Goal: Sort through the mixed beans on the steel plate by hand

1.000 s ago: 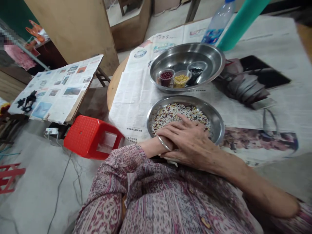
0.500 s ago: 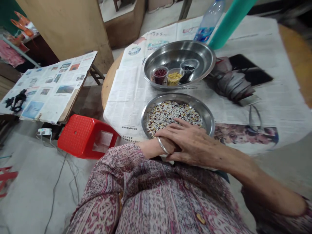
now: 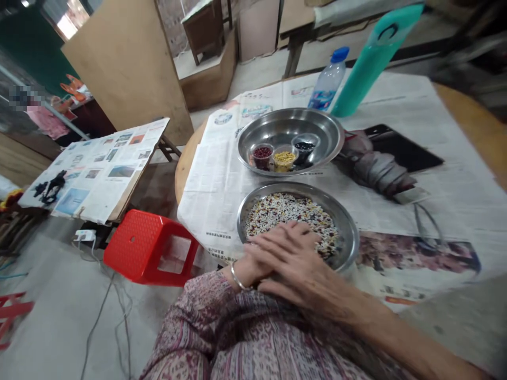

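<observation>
My right hand (image 3: pixel 293 269) lies across the back of my left hand (image 3: pixel 253 264), its fingers stretched out and slightly apart. Beneath it, the left hand wears a silver bangle (image 3: pixel 235 277) at the wrist. Its fingertips show beyond the right hand, stretched forward, while its palm and thumb are hidden. Both hands rest over the near edge of a round steel basin (image 3: pixel 350 237). White grains mixed with red, yellow and dark beans (image 3: pixel 277 211) spread over the basin's bottom. I see nothing held in either hand.
A second steel basin (image 3: pixel 247 126) holds cups of red beans (image 3: pixel 262 155), yellow beans (image 3: pixel 284 158) and black beans (image 3: pixel 304 148). Behind stand a water bottle (image 3: pixel 330 79) and a teal bottle (image 3: pixel 362 68). A phone (image 3: pixel 412 150) and grey pouch (image 3: pixel 384 169) lie right; a red stool (image 3: pixel 134 245) stands left.
The view has tilted up, so the table and basins sit lower in it. My hands stay stacked, and the left hand's fingertips now show past the right hand.
</observation>
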Demonstrator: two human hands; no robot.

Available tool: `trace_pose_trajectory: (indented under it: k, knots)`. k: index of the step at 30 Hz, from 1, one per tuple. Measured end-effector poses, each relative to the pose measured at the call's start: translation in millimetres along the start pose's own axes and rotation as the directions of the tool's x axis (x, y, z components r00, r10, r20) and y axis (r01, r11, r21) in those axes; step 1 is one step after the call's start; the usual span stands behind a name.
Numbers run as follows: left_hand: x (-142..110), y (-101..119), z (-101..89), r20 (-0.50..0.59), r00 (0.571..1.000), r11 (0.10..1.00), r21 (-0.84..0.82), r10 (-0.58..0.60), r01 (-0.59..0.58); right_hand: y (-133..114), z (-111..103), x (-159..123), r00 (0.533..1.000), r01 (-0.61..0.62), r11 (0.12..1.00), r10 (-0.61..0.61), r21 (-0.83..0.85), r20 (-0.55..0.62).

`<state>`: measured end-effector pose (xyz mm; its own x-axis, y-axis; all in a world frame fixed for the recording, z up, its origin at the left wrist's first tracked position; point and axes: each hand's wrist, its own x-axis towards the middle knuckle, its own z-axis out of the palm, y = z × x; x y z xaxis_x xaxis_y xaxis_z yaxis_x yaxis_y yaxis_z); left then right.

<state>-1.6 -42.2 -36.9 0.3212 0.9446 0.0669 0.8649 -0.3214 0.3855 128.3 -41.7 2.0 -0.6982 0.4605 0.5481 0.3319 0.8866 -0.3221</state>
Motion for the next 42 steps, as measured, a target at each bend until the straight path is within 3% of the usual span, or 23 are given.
trace_pose_trajectory:
  k: [2, 3, 6, 9, 10, 12, 16, 22, 24, 28, 30, 34, 38, 42]
  knots:
    - [3, -12, -13.4, 0.056, 0.984, 0.986, -0.017, 0.167, -0.166, 20, -6, -17, 0.978, -0.156, 0.986, 0.146, -0.059, -0.148]
    - [8, -17, -18.9, -0.005, 0.991, 0.991, 0.019, 0.135, -0.135, 32, -6, -28, 0.938, -0.276, 0.959, 0.253, -0.067, -0.236]
    - [27, -26, -28.5, -0.095, 0.995, 0.991, 0.126, -0.026, 0.038, 61, 3, -60, 0.726, -0.592, 0.806, 0.533, -0.002, -0.436]
    - [44, -29, -29.2, -0.061, 0.990, 0.970, 0.202, -0.124, 0.134, 75, 18, -82, 0.503, -0.735, 0.648, 0.719, 0.201, -0.479]
    - [49, -29, -28.4, -0.038, 0.989, 0.964, 0.220, -0.144, 0.149, 76, 23, -85, 0.451, -0.745, 0.612, 0.755, 0.264, -0.476]
    - [57, -25, -26.1, 0.008, 0.985, 0.954, 0.247, -0.175, 0.167, 75, 29, -88, 0.392, -0.741, 0.573, 0.792, 0.350, -0.467]
    - [74, -11, -19.1, 0.071, 0.980, 0.952, 0.261, -0.186, 0.162, 72, 32, -84, 0.378, -0.702, 0.587, 0.787, 0.403, -0.487]
    - [87, 10, -5.9, 0.139, 0.989, 0.981, 0.183, 0.039, -0.064, 71, 29, -79, 0.375, -0.711, 0.592, 0.776, 0.379, -0.507]
    - [85, 13, -6.0, 0.223, 0.966, 0.973, 0.159, 0.129, -0.167, 71, 28, -79, 0.381, -0.710, 0.597, 0.771, 0.373, -0.511]
    - [75, 11, -18.0, 0.405, 0.878, 0.949, 0.070, 0.255, -0.308, 73, 29, -79, 0.377, -0.703, 0.603, 0.766, 0.378, -0.521]
    - [67, 6, -27.9, 0.450, 0.860, 0.950, 0.072, 0.240, -0.303, 73, 30, -79, 0.372, -0.702, 0.602, 0.766, 0.381, -0.524]
    - [48, -9, -48.6, 0.459, 0.880, 0.953, 0.193, 0.122, -0.233, 72, 30, -77, 0.368, -0.706, 0.600, 0.766, 0.378, -0.527]
    - [38, -19, -61.2, 0.365, 0.931, 0.930, 0.339, 0.006, -0.139, 71, 28, -76, 0.366, -0.711, 0.595, 0.768, 0.374, -0.526]
    - [44, -15, -56.9, 0.289, 0.956, 0.939, 0.312, 0.052, -0.145, 71, 27, -76, 0.363, -0.717, 0.584, 0.779, 0.380, -0.512]
